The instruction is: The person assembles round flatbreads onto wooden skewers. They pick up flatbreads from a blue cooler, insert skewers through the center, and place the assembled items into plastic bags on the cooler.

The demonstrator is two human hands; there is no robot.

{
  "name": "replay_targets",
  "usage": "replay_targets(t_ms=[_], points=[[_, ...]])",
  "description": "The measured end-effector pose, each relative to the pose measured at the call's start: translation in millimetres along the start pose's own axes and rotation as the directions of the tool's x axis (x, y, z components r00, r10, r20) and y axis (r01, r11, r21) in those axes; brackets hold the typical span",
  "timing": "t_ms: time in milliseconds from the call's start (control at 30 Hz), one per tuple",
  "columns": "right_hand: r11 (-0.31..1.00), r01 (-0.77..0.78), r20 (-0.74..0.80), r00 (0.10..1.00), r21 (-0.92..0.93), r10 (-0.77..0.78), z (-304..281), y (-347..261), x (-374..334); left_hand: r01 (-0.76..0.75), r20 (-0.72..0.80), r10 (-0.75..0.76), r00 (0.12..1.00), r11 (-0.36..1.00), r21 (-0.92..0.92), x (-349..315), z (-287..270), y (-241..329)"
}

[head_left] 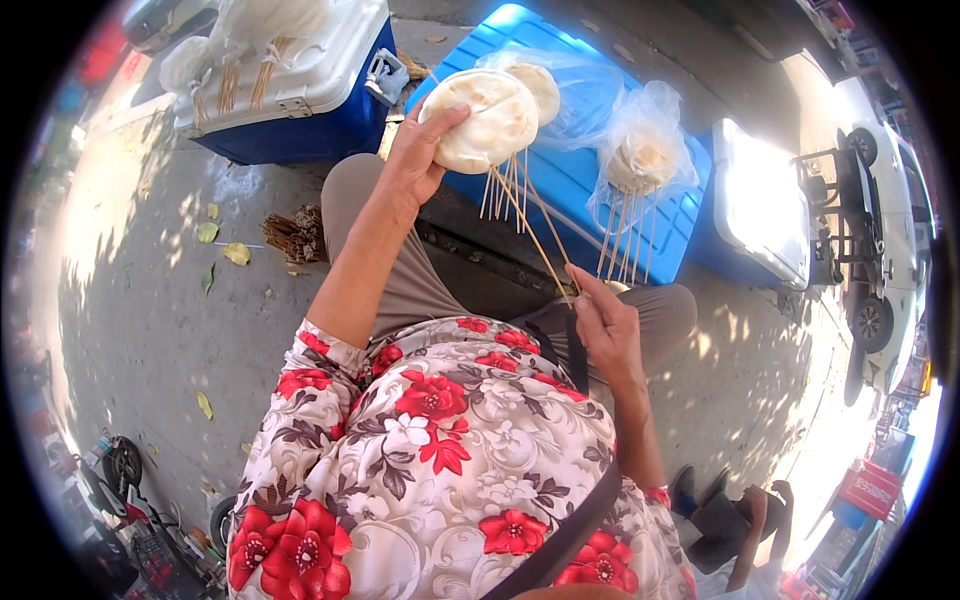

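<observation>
A round, pale flatbread [488, 128] is pinched in my left hand [414, 155], its thumb lying on the top face. Thin wooden skewers [531, 234] slant from the bread's lower side down to the right. Their far ends are between the closed fingers of my right hand [612, 325], above my knee. Just behind the held bread, a second flatbread [538, 90] lies at a clear plastic bag [585, 105] on a bright blue lidded box [560, 178]. To its right sits another clear bag holding more flatbreads [643, 160], with several skewers sticking out toward me.
At the upper left stands a blue cooler with a white lid [335, 60], bagged skewers on top. A brown bundle of sticks [293, 237] lies on the ground beside my leg. Another white-lidded box [765, 190] adjoins the blue one. A person [735, 520] is at the lower right.
</observation>
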State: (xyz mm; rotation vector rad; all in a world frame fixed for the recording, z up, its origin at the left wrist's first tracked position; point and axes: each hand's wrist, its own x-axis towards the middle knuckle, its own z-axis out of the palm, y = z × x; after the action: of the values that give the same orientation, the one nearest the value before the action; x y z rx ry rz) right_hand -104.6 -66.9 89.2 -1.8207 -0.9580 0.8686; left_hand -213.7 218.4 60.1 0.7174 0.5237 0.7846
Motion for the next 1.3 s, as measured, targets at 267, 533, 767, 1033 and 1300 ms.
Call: replay_targets(t_ms=[267,533,767,1033,1300], points=[[1.0,0.01,-0.026,1.0,-0.002,-0.01,2.3,-13.3,4.7,0.026,0.006,-0.026,1.0,0.999,0.018,-13.4,12.2,-7.4],[0.999,0.039,-0.071,0.997,-0.021,-0.041,16.6,-5.5,21.8,0.017,0.034,-0.018,0.999,0.999,0.041,-28.1,25.9,-19.7],[0.991,0.052,-0.096,0.995,0.12,-0.04,28.1,-0.7,39.9,0.052,0.065,-0.055,0.996,0.997,0.048,-33.0,28.1,-30.8],[0.984,0.014,-0.064,0.998,0.176,-0.003,34.5,-9.2,56.3,0.083,0.058,-0.087,0.995,0.994,0.078,-32.5,27.1,-37.2],[0.995,-0.067,-0.013,0.998,0.072,0.068,32.1,4.3,52.5,0.088,-0.088,-0.079,0.993,0.991,0.106,-28.3,12.7,-54.2]])
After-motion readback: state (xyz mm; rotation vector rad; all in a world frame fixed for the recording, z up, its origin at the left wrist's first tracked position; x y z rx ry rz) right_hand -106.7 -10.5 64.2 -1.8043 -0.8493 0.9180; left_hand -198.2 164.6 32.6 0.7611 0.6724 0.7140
